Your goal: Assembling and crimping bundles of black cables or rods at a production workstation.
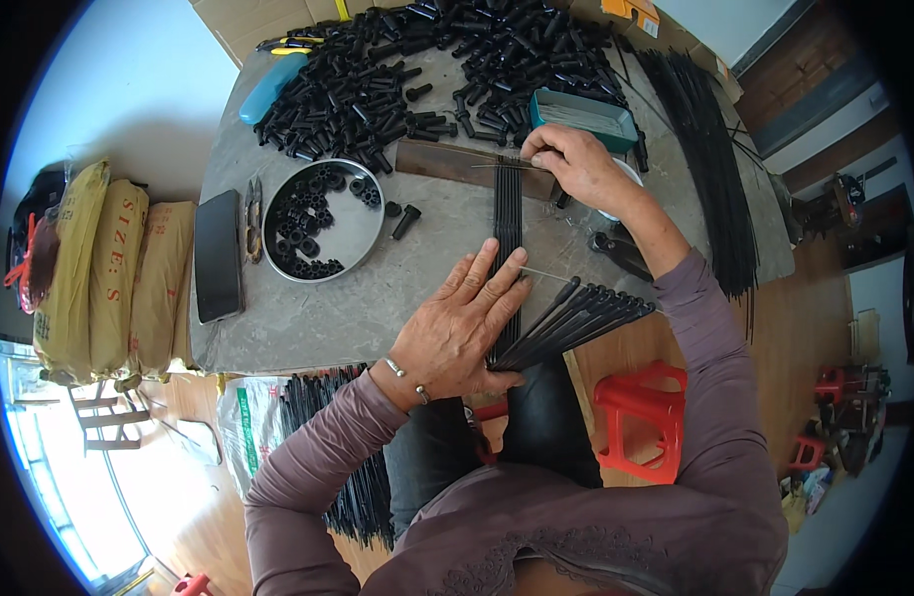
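My left hand (459, 318) lies with fingers stretched over a row of thin black rods (510, 214) near the table's front edge. The rods' far ends rest on a dark brown bar (432, 163). Beside that hand, more rods fan out to the right, ending in thicker black tips (606, 303). A second thin metal wire (548, 274) sticks out from by its fingertips; whether the fingers grip it is unclear. Over the bar, my right hand (586, 174) pinches a thin metal wire (492, 167) crosswise above the rods.
Black bolt-like parts (348, 104) heap up at the back. A teal box (624, 142) holds thin wires. Around the left side are a round metal tray (358, 235) with small black rings, pliers (252, 221) and a phone (219, 256). Long black rods (705, 159) overhang the right edge.
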